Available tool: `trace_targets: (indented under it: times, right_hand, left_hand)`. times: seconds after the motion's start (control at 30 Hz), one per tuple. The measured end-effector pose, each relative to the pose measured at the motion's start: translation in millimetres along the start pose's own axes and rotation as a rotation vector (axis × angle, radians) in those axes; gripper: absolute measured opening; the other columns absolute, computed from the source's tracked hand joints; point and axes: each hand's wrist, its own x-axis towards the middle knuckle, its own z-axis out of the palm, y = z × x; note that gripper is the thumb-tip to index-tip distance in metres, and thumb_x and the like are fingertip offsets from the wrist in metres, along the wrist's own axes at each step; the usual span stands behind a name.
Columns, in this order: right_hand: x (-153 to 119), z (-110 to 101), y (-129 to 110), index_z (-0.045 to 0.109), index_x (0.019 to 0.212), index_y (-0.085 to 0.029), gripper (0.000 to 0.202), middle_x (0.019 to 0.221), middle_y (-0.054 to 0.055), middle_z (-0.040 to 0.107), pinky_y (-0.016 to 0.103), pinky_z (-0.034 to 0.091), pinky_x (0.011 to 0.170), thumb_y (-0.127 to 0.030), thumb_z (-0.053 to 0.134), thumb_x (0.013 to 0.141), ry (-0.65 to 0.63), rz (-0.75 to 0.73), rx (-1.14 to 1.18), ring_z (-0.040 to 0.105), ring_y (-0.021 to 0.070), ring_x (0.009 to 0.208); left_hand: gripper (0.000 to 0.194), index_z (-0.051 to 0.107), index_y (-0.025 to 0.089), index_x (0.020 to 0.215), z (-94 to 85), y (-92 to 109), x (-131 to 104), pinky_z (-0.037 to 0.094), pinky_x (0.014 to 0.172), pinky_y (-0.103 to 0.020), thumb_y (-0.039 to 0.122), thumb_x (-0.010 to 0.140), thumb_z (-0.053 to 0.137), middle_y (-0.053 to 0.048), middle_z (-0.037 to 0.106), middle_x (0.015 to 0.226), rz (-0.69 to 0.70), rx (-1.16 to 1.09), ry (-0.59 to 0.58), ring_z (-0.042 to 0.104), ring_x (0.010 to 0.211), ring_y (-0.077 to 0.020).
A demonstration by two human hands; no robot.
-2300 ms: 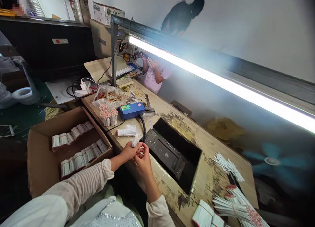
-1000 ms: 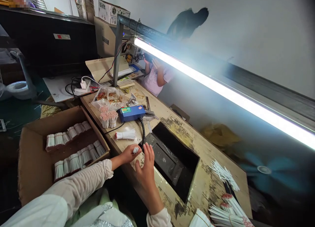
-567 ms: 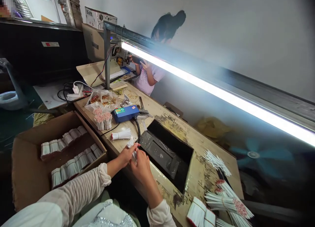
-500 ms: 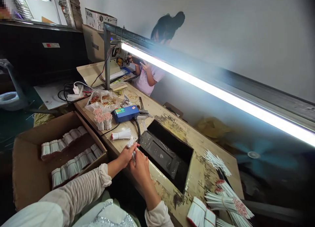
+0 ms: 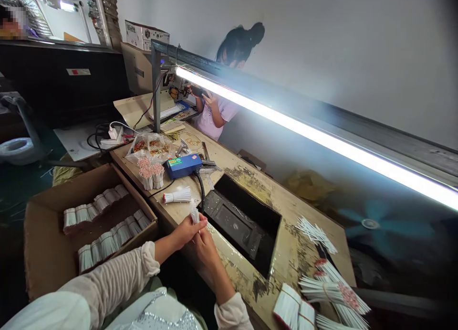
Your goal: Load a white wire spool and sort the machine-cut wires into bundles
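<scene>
A bundle of thin white sticks (image 5: 194,214) is held upright at the table's near edge. My left hand (image 5: 186,230) has its fingers wrapped round the bundle. My right hand (image 5: 205,244) closes on the lower part of the same bundle, touching my left hand. Just beyond lies another white bundle (image 5: 178,195) with a red end. Two upright bundles with pinkish tips (image 5: 150,173) stand near a blue box-shaped device (image 5: 183,166).
A cardboard box (image 5: 43,239) with several tied bundles sits at the left. Right of my hands is a dark recess (image 5: 232,225) in the table (image 5: 289,244). More bundles (image 5: 332,292) lie at the lower right. A lit tube (image 5: 286,120) crosses above; a person stands behind.
My right hand has turned and moved slightly lower around the bundle. The bundle's white top now stands more exposed above my fingers. The whole view has shifted slightly.
</scene>
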Motion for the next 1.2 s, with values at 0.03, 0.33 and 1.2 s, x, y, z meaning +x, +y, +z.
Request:
trace_targets:
  times: [0.03,0.33,1.2]
  right_hand:
    - [-1,0,-1,0.067,0.084,-0.024,0.013,0.083,0.004,0.068,0.041,0.050,0.083,-0.030,0.057,0.081,-0.065,0.045,0.047,0.061,0.0242,0.085]
    - [-10,3,-7,0.060,0.075,-0.025,0.012,0.065,-0.001,0.058,0.037,0.053,0.071,-0.024,0.049,0.077,-0.326,0.270,0.359,0.059,0.0173,0.061]
    - [18,-13,5,0.069,0.089,-0.018,0.029,0.084,0.007,0.067,0.033,0.053,0.066,-0.042,0.067,0.075,-0.259,0.393,0.332,0.064,0.0198,0.075]
  left_hand:
    - [0.044,0.066,0.016,0.086,-3.7,4,-1,0.045,0.065,-0.025,0.050,0.062,0.080,0.000,0.063,0.073,-0.049,0.007,-0.073,0.058,0.067,-0.0128]
    - [0.057,0.065,0.015,0.107,-18.3,15,-5,0.034,0.031,-0.021,0.059,0.071,0.070,0.002,0.058,0.055,-0.256,0.002,-0.292,0.049,0.033,-0.0111]
    - [0.061,0.046,0.017,0.048,-32.6,4,18,0.046,0.050,-0.024,0.071,0.071,0.060,-0.002,0.058,0.053,-0.079,-0.138,-0.025,0.057,0.049,-0.0124]
